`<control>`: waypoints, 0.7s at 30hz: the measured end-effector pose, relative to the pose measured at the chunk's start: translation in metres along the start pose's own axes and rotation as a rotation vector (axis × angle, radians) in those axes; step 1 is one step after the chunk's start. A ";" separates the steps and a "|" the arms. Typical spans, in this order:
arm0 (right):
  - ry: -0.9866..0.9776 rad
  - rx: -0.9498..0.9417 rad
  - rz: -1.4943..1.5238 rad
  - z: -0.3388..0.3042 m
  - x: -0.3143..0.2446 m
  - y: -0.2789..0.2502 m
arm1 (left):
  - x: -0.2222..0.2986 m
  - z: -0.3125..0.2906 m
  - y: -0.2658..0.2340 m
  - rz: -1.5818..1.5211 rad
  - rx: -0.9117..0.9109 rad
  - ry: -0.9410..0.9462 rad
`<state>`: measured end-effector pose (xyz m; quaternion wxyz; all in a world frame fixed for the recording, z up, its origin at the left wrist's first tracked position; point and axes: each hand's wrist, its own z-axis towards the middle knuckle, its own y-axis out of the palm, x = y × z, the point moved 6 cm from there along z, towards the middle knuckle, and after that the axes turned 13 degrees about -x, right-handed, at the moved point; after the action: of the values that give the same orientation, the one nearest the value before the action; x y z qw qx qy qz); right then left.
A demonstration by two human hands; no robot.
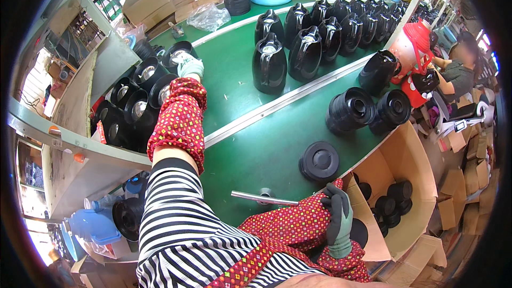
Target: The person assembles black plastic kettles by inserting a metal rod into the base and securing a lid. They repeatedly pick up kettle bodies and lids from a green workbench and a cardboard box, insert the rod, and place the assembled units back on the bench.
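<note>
My left hand (pixel 190 67), in a pale green glove, reaches far left. Its fingers are closed at the edge of a black jug (pixel 174 54) with a silvery inside, partly covering it. Several similar black jugs (pixel 137 108) lie stacked beside it. My right hand (pixel 340 218), in a green glove with dark grey fingers, is low by the cardboard box edge. Its fingers are stretched upward and slightly bent, with nothing visible in them. A black round piece (pixel 358 233) shows partly behind that hand. A short stack of black round lids (pixel 319 161) lies on the green bench ahead of it.
Rows of upright glossy black jugs (pixel 269 64) stand beyond a metal rail (pixel 288 92) on the green bench. Taller lid stacks (pixel 350 111) are at right. An open cardboard box (pixel 421 181) holds black round pieces. A metal bar (pixel 264 198) lies near me. A co-worker (pixel 460 74) sits at far right.
</note>
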<state>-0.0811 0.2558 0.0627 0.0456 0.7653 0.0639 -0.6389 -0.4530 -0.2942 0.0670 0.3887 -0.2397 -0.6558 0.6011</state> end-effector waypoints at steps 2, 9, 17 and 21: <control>0.007 0.004 -0.015 0.005 -0.001 0.004 | 0.005 0.005 0.002 -0.039 -0.037 0.007; -0.020 -0.040 -0.034 0.015 -0.023 0.010 | 0.056 -0.107 -0.014 -0.249 0.155 0.466; -0.015 -0.197 -0.012 0.077 -0.066 0.045 | 0.049 -0.358 -0.119 -0.317 -0.182 1.223; 0.175 -0.367 0.242 0.064 -0.075 0.052 | 0.054 -0.431 -0.128 -0.185 -0.424 1.539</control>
<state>-0.1485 0.1920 0.1240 0.2543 0.7986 0.0906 -0.5379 -0.1204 -0.0132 0.1933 0.7263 -0.6001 -0.3215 0.0951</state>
